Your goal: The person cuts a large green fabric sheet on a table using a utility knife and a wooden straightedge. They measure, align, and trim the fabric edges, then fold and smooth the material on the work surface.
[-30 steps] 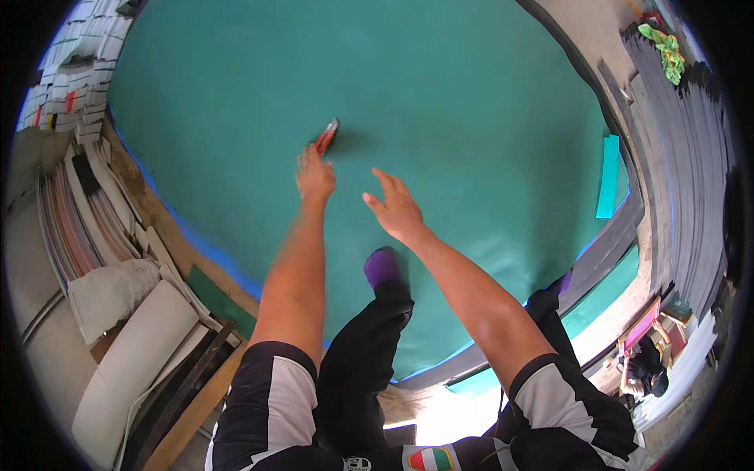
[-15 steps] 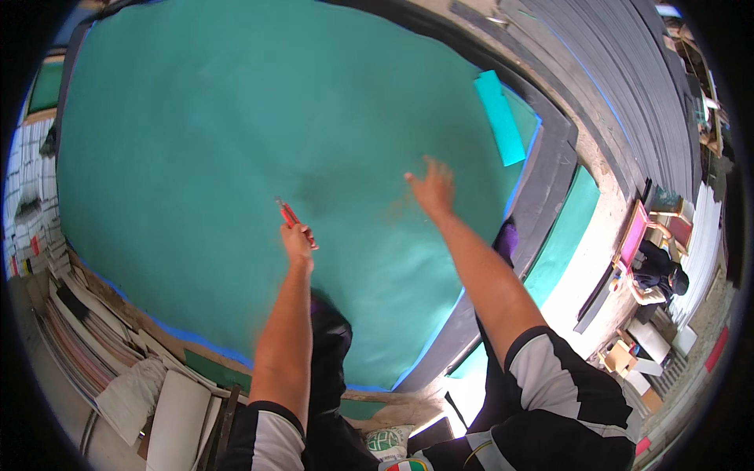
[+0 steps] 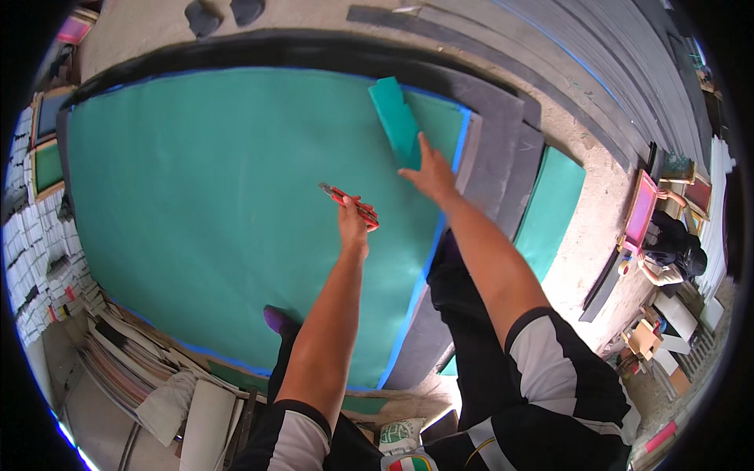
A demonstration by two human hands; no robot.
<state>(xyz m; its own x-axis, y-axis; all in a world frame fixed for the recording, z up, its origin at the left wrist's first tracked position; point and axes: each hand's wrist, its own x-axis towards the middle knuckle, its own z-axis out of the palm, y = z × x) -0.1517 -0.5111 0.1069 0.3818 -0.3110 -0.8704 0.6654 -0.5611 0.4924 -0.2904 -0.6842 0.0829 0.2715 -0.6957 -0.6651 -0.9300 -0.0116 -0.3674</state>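
Note:
My left hand (image 3: 355,220) is closed around a red utility knife (image 3: 338,194), its metal tip pointing up and to the left above the green sheet (image 3: 236,196). On that sheet, toward its right end, lies a folded teal strip (image 3: 393,118). My right hand (image 3: 430,174) is at the near end of this strip, thumb and forefinger spread on either side of it. Its other fingers are partly hidden, and whether it presses on the strip cannot be made out.
Blue edging shows round the green sheet, over dark grey sheets (image 3: 503,149). Another green piece (image 3: 554,204) lies to the right. Long grey strips (image 3: 581,47) are stacked at upper right. A person (image 3: 679,247) handles a pink frame (image 3: 640,212) at far right. White stacks (image 3: 39,251) stand left.
My view has shifted toward the right end of the sheet. My right hand has come to the near end of the teal strip. My left hand still holds the utility knife.

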